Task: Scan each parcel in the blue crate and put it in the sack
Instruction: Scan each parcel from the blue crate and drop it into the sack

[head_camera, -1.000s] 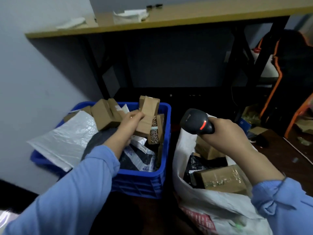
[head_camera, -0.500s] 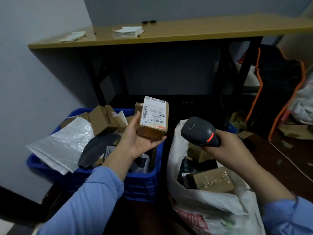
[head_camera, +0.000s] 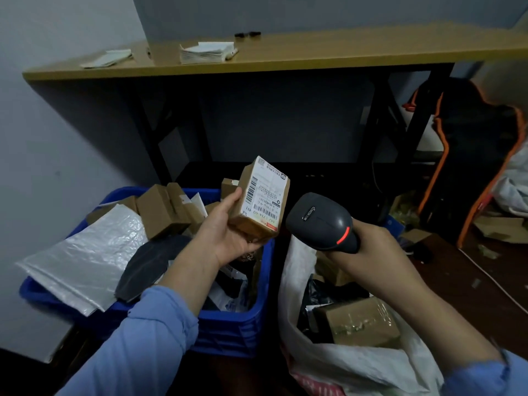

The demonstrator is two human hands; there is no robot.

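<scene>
The parcel, a small cardboard box with its printed label showing, is held tilted above the blue crate by the left hand, thumb and curled fingers clasping its lower end. It looks light and stiff; gripping the bare cardboard sides keeps the label clear. The right hand wraps the handle of the scanner over the sack.

sack: base cut off | scanner: handle hidden in right grip
</scene>
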